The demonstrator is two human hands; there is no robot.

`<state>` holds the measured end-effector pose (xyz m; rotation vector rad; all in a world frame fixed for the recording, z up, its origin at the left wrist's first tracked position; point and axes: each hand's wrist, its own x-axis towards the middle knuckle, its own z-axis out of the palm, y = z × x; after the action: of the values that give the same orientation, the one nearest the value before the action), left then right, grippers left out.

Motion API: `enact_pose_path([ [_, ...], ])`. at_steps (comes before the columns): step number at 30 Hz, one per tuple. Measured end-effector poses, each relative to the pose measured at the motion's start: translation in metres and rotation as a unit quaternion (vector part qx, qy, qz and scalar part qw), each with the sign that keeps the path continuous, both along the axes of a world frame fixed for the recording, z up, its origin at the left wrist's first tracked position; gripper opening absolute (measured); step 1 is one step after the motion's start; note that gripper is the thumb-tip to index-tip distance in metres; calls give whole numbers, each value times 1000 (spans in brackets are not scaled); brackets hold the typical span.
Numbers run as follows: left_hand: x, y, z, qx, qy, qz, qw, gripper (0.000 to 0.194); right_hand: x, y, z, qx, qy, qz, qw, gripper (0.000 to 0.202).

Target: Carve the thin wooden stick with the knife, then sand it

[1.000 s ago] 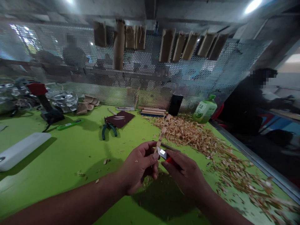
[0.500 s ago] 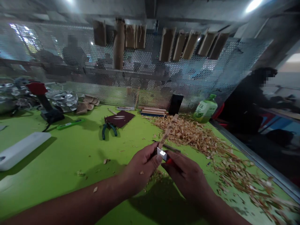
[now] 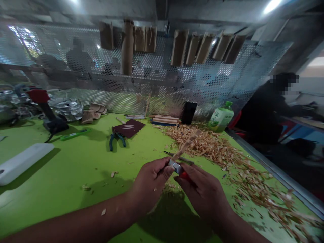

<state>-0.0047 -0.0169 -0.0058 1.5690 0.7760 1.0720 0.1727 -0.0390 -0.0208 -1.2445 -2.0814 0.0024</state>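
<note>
My left hand [image 3: 153,180] is closed around the lower end of a thin wooden stick [image 3: 186,145], which slants up and away to the right with a rough, notched surface. In my right hand [image 3: 206,189] is a knife [image 3: 175,166] with a red handle and a short, wide, shiny blade. The blade lies against the stick just above my left fingers, and my left thumb rests by its back. Small wood chips cling to my left forearm. Beyond the hands a thin dark rod [image 3: 186,159] lies on the green table [image 3: 101,189].
Wood shavings [image 3: 215,148] are heaped to the right. Behind stand a green bottle [image 3: 220,117] and a dark phone-like slab [image 3: 189,113]. Pliers [image 3: 116,140] touch brown sandpaper [image 3: 131,128]. A white block [image 3: 26,162] and power tool [image 3: 50,111] sit left. A person [image 3: 265,108] sits at right.
The free end of the wooden stick has swung down and to the right. The knife blade has tilted a little; both hands stay nearly in place.
</note>
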Motion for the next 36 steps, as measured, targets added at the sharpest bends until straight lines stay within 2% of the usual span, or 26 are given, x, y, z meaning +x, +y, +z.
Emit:
enact_pose_path([
  [8,-3,0,3,19,26,-5,999,31,-1,0,1,-10,-12,-5,1000,25],
  [17,-3,0,-2,49,75,41,995,29,0,-1,1,28,-42,-29,998,29],
  [25,-3,1,-5,55,63,42,996,36,-2,-1,2,-11,-33,-9,999,26],
  [31,-4,0,-1,62,88,44,993,33,-1,-2,0,27,-63,-31,997,31],
  [36,-5,-1,-2,53,107,64,991,32,-1,-4,1,30,-54,-37,997,30],
])
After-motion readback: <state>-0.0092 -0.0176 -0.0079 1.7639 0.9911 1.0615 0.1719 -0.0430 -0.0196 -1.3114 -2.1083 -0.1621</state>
